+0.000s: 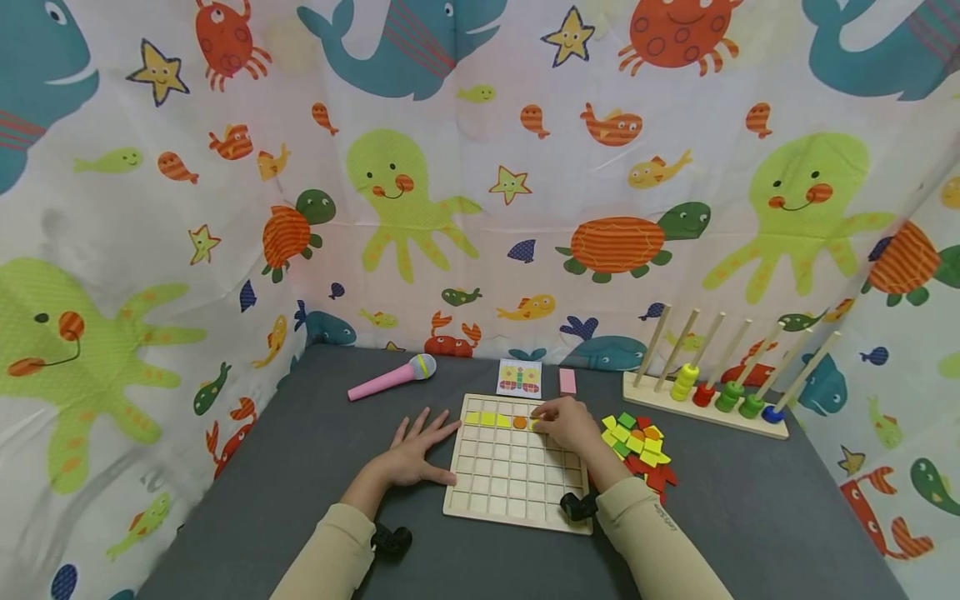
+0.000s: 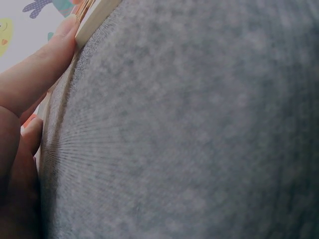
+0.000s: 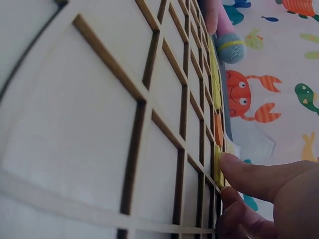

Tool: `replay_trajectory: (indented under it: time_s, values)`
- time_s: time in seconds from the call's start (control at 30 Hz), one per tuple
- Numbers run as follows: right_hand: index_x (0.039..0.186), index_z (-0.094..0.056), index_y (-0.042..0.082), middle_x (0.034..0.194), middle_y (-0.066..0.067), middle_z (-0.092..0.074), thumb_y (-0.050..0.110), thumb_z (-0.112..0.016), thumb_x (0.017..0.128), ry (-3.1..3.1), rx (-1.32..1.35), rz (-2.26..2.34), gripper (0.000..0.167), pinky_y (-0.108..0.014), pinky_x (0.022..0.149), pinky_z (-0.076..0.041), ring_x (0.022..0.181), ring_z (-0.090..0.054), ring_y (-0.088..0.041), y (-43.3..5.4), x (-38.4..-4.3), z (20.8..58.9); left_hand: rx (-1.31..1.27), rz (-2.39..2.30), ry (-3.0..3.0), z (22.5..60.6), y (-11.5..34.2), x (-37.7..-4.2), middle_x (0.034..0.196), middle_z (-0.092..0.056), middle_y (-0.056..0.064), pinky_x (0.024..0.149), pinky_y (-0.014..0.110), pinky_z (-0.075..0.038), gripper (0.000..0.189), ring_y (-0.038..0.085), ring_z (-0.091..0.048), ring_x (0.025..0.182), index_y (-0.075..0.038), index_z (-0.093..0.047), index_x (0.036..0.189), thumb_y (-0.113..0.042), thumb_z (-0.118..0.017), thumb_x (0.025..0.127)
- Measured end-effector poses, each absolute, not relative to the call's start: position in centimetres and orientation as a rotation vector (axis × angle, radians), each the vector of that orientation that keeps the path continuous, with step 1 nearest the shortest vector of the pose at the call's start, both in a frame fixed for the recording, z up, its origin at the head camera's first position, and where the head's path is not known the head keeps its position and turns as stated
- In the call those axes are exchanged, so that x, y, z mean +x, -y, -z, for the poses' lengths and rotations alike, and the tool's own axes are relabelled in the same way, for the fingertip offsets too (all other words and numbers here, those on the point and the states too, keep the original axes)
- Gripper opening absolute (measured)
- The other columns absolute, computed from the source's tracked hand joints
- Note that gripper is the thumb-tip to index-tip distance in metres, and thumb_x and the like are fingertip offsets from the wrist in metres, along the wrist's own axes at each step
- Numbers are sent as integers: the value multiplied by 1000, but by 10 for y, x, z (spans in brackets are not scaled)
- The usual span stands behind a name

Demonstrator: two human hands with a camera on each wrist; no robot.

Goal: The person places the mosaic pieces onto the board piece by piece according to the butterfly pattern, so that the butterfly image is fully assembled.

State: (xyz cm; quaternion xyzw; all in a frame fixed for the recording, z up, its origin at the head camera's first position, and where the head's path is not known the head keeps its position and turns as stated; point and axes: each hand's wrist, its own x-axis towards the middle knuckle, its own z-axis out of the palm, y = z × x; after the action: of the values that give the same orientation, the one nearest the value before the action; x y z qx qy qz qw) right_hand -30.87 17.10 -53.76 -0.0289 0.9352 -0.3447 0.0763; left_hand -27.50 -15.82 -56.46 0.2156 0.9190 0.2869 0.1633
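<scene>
A wooden grid board (image 1: 498,479) lies on the dark table. In its second row from the back sit several yellow square tiles (image 1: 487,418) and an orange round piece (image 1: 520,422). My right hand (image 1: 566,423) pinches another yellow tile (image 3: 218,167) between thumb and fingers, just right of the orange piece, at a cell of that same row. Spread flat, my left hand (image 1: 408,457) rests on the table with thumb and fingertips at the board's left edge. The left wrist view catches its thumb (image 2: 42,72) against the board's side.
Right of the board is a pile of yellow, green, orange and red pieces (image 1: 636,442). Behind it stand a picture card (image 1: 519,378), a pink block (image 1: 567,382) and a pink toy microphone (image 1: 390,379). A wooden peg rack (image 1: 705,406) with coloured rings stands at back right.
</scene>
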Motion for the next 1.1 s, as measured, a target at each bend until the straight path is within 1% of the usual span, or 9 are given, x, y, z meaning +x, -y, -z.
replay_trajectory:
  time_s: [0.2, 0.43, 0.5, 0.63, 0.73, 0.83, 0.93, 1.1]
  values:
    - [111, -78, 12, 96, -5, -71, 18, -79, 88, -2791, -85, 1130, 24, -34, 70, -52, 88, -60, -23, -179, -302, 529, 605, -816, -2619, 565, 158, -275, 171, -10, -1, 119, 63, 15, 102, 34, 11, 157, -38, -26, 160, -66, -77, 76]
    - [117, -75, 11, 98, -7, -71, 21, -77, 91, -2827, -36, 1150, 28, -31, 64, -52, 87, -58, -25, -203, -294, 520, 596, -841, -2612, 562, 156, -273, 171, -11, 0, 119, 65, 14, 102, 35, 11, 157, -36, -28, 160, -64, -78, 76]
    - [117, -75, 10, 98, -6, -71, 21, -76, 91, -2851, -34, 1133, 28, -32, 66, -52, 89, -59, -25, -210, -292, 520, 596, -841, -2616, 560, 156, -272, 171, -11, 0, 119, 64, 14, 102, 35, 10, 157, -35, -28, 160, -64, -78, 76]
    - [117, -75, 10, 101, -7, -72, 23, -77, 91, -2892, -13, 1105, 29, -37, 75, -56, 96, -61, -26, -225, -287, 519, 595, -841, -2616, 560, 156, -272, 171, -12, 0, 119, 65, 14, 102, 35, 10, 157, -34, -29, 160, -64, -79, 76]
    - [117, -74, 9, 104, -9, -72, 24, -76, 91, -2899, 12, 1098, 30, -38, 77, -58, 95, -62, -26, -235, -284, 519, 590, -835, -2615, 562, 156, -273, 171, -11, -1, 119, 65, 14, 103, 35, 11, 157, -35, -28, 160, -65, -78, 75]
    - [118, -74, 9, 107, -10, -72, 24, -76, 92, -2904, 30, 1080, 31, -37, 78, -58, 94, -61, -26, -244, -280, 518, 584, -824, -2620, 563, 156, -274, 171, -11, -2, 119, 65, 13, 103, 35, 10, 157, -36, -28, 160, -65, -78, 75]
    - [119, -74, 9, 109, -12, -72, 25, -76, 92, -2918, 32, 1051, 32, -40, 79, -57, 96, -62, -28, -252, -276, 517, 584, -819, -2622, 564, 157, -275, 171, -11, -2, 119, 65, 13, 103, 35, 11, 157, -36, -28, 160, -66, -78, 75]
    - [119, -73, 8, 108, -13, -71, 27, -76, 92, -2944, 73, 1004, 33, -41, 75, -54, 94, -61, -29, -266, -270, 518, 589, -828, -2612, 563, 157, -276, 171, -11, 0, 119, 64, 14, 104, 35, 11, 157, -34, -28, 160, -67, -77, 75]
